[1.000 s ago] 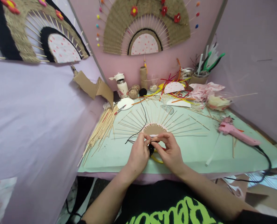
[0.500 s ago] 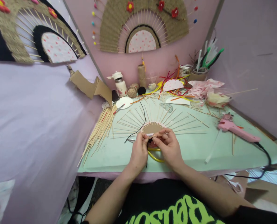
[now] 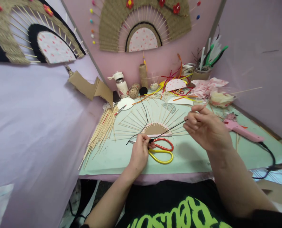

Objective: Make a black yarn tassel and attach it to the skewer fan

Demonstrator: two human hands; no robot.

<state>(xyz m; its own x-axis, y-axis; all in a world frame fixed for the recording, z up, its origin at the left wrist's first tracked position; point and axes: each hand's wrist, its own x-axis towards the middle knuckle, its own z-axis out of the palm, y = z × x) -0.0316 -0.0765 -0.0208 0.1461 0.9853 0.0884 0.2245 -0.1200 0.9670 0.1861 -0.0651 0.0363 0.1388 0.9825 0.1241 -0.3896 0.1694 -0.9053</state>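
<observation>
Between my two hands a length of black yarn (image 3: 170, 129) runs taut, rising to the right. My left hand (image 3: 141, 150) pinches a small black bundle of it low over the table. Raised to the right, my right hand (image 3: 205, 126) grips the other end between thumb and fingers. Scissors with red and yellow handles (image 3: 163, 157) lie just beneath and beside my left hand, their blades partly hidden. Beyond the hands lies a fan frame of thin sticks around a brown cardboard half-circle (image 3: 156, 129). Another black yarn strand (image 3: 146, 115) trails over its left side from a black ball (image 3: 143, 91).
A pile of thin sticks (image 3: 99, 136) lies at left. A pink glue gun (image 3: 244, 131) with its cord rests at right. Along the back stand a white bottle (image 3: 121, 85), twine (image 3: 133, 91) and coloured pipe cleaners (image 3: 171, 79). Finished fans (image 3: 110, 31) hang on the walls.
My right hand has moved up and right, away from my left, drawing the black yarn out straight. The scissors' handles are now uncovered. My left hand stays nearly in place.
</observation>
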